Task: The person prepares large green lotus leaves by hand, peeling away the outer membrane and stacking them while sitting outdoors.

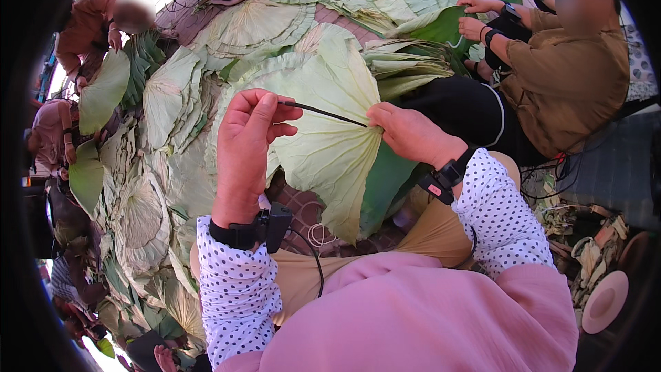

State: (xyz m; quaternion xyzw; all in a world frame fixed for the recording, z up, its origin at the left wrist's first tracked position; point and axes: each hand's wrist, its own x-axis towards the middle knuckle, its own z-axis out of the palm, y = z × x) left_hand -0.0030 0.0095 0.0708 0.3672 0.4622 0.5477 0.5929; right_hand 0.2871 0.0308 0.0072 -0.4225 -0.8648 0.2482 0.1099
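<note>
My left hand (253,139) is raised, its thumb and index finger pinching one end of a thin dark rod (330,113), possibly a needle. The other end of the rod reaches the narrow gathered part of a large pale green lotus leaf (330,165). There my right hand (408,129) grips the leaf between thumb and fingers. The leaf hangs in a fan shape below and left of my right hand, and a darker green leaf part (384,186) shows behind it. A loop of white cord (321,235) lies on the brick paving below the leaf.
Stacked lotus leaves (173,95) cover much of the ground ahead and left. A co-worker in a brown shirt (563,77) sits at right, holding a green leaf (441,26). Other people handle leaves at left. Dried scraps (594,253) and a pale round object (605,302) lie at lower right.
</note>
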